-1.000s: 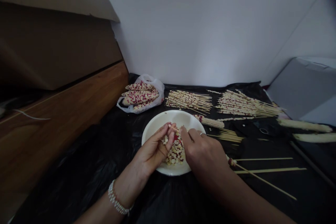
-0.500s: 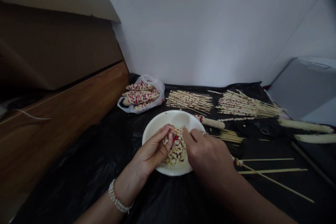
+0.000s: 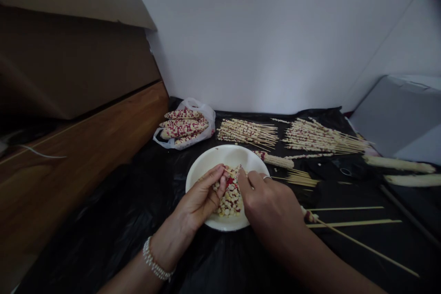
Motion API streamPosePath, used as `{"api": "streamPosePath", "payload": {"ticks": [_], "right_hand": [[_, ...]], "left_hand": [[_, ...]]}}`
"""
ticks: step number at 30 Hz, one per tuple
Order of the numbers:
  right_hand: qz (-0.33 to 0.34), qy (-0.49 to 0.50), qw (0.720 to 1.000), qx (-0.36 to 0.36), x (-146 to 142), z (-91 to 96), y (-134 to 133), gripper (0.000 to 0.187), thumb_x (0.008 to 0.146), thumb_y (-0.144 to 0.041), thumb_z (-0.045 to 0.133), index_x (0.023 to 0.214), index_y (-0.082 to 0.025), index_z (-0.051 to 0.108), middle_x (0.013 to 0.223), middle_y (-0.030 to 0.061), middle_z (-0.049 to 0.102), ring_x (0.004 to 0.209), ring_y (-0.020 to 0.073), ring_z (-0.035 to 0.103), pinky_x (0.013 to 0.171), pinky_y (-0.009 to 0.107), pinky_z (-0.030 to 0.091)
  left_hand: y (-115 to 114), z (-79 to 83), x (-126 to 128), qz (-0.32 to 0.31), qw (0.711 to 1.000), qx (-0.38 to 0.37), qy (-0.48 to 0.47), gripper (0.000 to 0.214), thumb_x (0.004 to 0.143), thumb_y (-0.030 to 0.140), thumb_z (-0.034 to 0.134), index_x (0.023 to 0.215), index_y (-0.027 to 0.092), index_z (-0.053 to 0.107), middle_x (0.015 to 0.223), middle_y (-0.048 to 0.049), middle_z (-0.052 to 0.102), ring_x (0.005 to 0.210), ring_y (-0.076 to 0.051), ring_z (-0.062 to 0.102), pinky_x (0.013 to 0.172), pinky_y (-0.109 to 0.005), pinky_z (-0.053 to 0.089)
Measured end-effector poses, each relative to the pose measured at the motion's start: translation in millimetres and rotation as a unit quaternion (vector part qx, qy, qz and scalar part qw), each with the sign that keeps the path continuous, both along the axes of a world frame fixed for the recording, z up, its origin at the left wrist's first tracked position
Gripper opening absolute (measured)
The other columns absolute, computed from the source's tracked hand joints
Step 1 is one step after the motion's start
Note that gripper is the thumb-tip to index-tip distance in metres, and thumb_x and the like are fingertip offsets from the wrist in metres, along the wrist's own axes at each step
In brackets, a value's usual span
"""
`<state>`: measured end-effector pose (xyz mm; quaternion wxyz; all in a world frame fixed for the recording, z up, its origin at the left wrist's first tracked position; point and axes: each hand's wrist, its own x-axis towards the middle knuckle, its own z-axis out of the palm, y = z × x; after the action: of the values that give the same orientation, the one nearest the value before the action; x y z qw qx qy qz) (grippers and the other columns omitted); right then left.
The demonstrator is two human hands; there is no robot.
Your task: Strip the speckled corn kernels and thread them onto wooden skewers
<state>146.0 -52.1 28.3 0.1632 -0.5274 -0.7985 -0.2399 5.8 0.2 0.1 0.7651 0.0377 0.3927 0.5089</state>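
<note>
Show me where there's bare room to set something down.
Bare black sheet lies left of the bowl, between the wooden board and left forearm; another patch separates that from the right forearm. Crowded: beyond and right of the bowl, with kernel-strung sticks, cob, plain sticks.

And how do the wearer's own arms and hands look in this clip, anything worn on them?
Both hands are ungloved, and no sleeves show on the forearms in view. The left hand has a pale, beaded bracelet of several rows around its wrist. The right hand wears a thin, silver-coloured ring on one finger.
</note>
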Motion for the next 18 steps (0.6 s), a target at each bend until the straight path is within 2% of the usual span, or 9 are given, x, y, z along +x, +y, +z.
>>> {"api": "streamPosePath", "payload": {"ticks": [4, 7, 10, 18], "right_hand": [[0.006, 0.003, 1.000, 0.006, 0.2, -1.3, 1.1, 0.024, 0.072, -0.005, 0.060, 0.094, -0.013, 0.066, 0.070, 0.0031, 0.062, 0.054, 0.0126, 0.055, 0.047, 0.027, 0.030], [0.007, 0.012, 1.000, 0.008, 1.8, -2.4, 3.0, 0.022, 0.076, -0.008, 0.057, 0.097, -0.011, 0.065, 0.070, 0.0035, 0.062, 0.053, 0.0131, 0.054, 0.046, 0.028, 0.029], [0.008, 0.022, 1.000, 0.005, 2.9, -2.7, 4.4, 0.023, 0.079, -0.009, 0.053, 0.099, -0.010, 0.065, 0.069, 0.0042, 0.061, 0.052, 0.0131, 0.054, 0.046, 0.027, 0.028], [0.014, 0.024, 0.999, 0.022, 1.0, -1.6, 1.8, 0.026, 0.074, -0.006, 0.055, 0.098, -0.009, 0.066, 0.067, 0.0039, 0.061, 0.052, 0.0119, 0.052, 0.046, 0.027, 0.025]], "left_hand": [[-0.4, 2.9, -1.2, -0.009, 1.000, 0.007, -0.012, 0.018, 0.082, -0.003, 0.053, 0.089, 0.008, 0.066, 0.080, -0.0074, 0.069, 0.065, -0.010, 0.066, 0.059, -0.015, 0.056], [-0.5, 3.3, -3.7, -0.043, 0.998, 0.021, -0.039, 0.018, 0.083, 0.001, 0.055, 0.096, 0.009, 0.065, 0.077, -0.0059, 0.067, 0.064, -0.009, 0.065, 0.058, -0.016, 0.055], [-0.2, 2.9, -5.1, -0.066, 0.996, 0.023, -0.050, 0.016, 0.082, 0.004, 0.057, 0.095, 0.008, 0.066, 0.073, -0.0046, 0.065, 0.060, -0.008, 0.063, 0.056, -0.015, 0.054], [0.3, 5.7, -1.8, -0.045, 0.999, 0.023, -0.013, 0.015, 0.081, 0.000, 0.056, 0.088, 0.007, 0.067, 0.072, -0.0061, 0.066, 0.060, -0.008, 0.062, 0.055, -0.014, 0.053]]}}
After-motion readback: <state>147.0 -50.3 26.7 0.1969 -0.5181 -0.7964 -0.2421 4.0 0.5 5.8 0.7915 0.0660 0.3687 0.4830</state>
